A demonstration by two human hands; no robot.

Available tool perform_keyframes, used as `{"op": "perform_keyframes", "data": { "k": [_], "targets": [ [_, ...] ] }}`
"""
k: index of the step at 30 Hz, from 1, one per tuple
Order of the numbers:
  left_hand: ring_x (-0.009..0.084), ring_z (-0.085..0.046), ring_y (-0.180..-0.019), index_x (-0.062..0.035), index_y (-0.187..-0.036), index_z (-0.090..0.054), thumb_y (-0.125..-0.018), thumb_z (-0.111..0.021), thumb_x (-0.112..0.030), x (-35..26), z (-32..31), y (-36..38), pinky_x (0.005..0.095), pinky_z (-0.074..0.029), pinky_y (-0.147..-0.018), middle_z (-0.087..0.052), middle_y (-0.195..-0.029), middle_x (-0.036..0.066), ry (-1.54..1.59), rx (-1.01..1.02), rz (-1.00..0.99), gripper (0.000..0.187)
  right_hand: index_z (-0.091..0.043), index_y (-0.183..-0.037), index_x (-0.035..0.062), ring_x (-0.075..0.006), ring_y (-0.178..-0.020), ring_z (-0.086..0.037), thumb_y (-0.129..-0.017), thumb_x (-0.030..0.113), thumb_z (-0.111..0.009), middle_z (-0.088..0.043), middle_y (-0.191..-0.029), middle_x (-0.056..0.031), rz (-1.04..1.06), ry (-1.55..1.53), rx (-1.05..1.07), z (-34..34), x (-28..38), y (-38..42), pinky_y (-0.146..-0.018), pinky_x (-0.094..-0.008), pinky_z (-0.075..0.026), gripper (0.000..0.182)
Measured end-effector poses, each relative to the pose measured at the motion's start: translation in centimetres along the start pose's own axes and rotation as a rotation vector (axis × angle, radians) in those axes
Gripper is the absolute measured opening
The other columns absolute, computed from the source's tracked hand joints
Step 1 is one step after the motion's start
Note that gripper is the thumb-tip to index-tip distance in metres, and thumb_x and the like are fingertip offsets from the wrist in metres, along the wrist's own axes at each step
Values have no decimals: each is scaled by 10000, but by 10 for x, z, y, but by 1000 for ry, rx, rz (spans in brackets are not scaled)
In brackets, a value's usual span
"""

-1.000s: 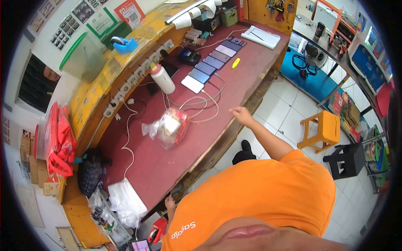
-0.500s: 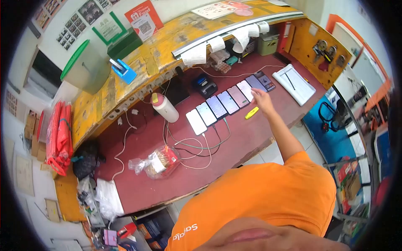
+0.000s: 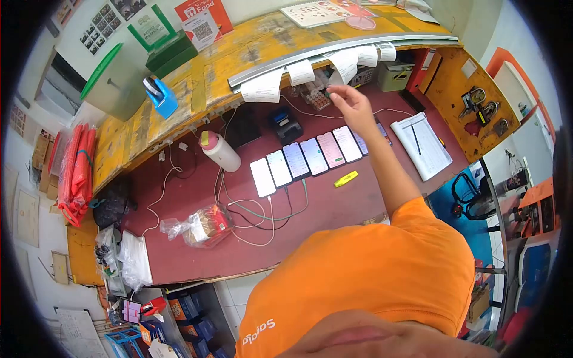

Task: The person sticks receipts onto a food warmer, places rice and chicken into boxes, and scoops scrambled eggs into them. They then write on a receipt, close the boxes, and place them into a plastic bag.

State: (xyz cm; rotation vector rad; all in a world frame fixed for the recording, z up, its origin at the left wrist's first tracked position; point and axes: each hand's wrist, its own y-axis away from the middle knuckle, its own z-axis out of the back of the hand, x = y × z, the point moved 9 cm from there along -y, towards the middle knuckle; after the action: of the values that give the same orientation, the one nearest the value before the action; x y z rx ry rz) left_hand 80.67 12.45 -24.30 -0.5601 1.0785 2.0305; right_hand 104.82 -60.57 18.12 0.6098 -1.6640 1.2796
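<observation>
Right forearm (image 3: 389, 170) partly hides the two phones (image 3: 361, 145) nearest the table's (image 3: 334, 206) right end. Print on receipts (image 3: 261, 86) is illegible.

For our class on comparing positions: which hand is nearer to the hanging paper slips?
Right, as far as shown: the right hand reaches over the red counter, fingertips just below the paper slips in the picture. The left hand is out of view.

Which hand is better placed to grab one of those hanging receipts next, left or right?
Right, I'd say. The right hand is raised over the counter, with its fingers near the hanging receipts, while the left hand is out of view, so its reach can't be judged.
</observation>
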Motion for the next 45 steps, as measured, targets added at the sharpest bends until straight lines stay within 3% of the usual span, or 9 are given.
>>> {"op": "perform_keyframes", "data": {
  "k": [7,9,14,17,22,29,39,41,45],
  "targets": [
    [244,-574,-721,1,-985,-550,-884,-528,-357,-11,-19,16,356,-473,-653,-598,-816,121,-46,-12,-5,372,-558,-848,15,-99,-813,-570,-840,72,-625,-624,-940,-61,1,-138,-33,23,-14,-28,-709,-222,-467,88],
    [245,-575,-724,1,-986,-550,-883,-529,-358,-13,-21,23,357,-473,-655,-599,-819,122,-60,-18,-6,374,-456,-722,38,-127,-853,-571,-818,65,-647,-600,-1003,-83,-7,-257,24,9,-19,-31,-714,-242,-480,216],
    [249,-577,-732,1,-989,-550,-882,-531,-360,-15,-17,37,359,-474,-661,-602,-824,125,-105,-33,-13,377,-478,-764,14,-220,-934,-575,-764,141,-705,-515,-1118,-174,97,95,22,-12,0,-39,-778,-297,-493,260],
    [251,-579,-736,1,-991,-550,-881,-532,-362,-16,-15,45,360,-475,-664,-603,-827,126,-131,-37,-20,379,-498,-774,19,-222,-851,-580,-747,158,-716,-561,-1003,-150,243,178,-24,-15,10,-47,-731,-304,-489,260],
    [254,-581,-744,1,-994,-550,-879,-533,-364,-15,-8,59,362,-476,-670,-605,-833,129,-176,-44,-31,383,-522,-823,37,-148,-655,-537,-743,148,-721,-574,-688,-56,73,234,-19,-32,-7,-71,-600,-282,-441,241],
    [259,-584,-754,1,-998,-550,-877,-535,-367,-6,-13,74,365,-477,-678,-609,-841,133,-209,-44,-48,388,-530,-1021,12,-101,-624,-582,-799,87,-665,-653,-759,-78,-56,-82,-18,-32,-26,-75,-566,-236,-442,271],
    [266,-589,-769,2,-1004,-550,-874,-539,-372,8,-41,95,368,-478,-689,-613,-852,138,-231,-27,-69,395,-577,-1011,2,-36,-670,-539,-836,67,-627,-621,-770,-13,15,-218,31,-40,15,-56,-584,-178,-418,193],
    [268,-590,-773,2,-1005,-550,-874,-539,-372,7,-49,97,369,-479,-691,-614,-854,139,-227,-27,-75,397,-630,-958,24,-34,-686,-543,-838,133,-640,-634,-789,-16,134,257,49,-38,70,-61,-606,-191,-435,163],
    [271,-591,-779,2,-1007,-550,-872,-541,-374,18,-55,117,371,-479,-696,-616,-859,141,-240,-19,-61,400,-639,-1035,54,-133,-812,-615,-852,247,-605,-659,-852,-89,606,416,-127,-45,133,-154,-730,-271,-471,268]
  ]
}}
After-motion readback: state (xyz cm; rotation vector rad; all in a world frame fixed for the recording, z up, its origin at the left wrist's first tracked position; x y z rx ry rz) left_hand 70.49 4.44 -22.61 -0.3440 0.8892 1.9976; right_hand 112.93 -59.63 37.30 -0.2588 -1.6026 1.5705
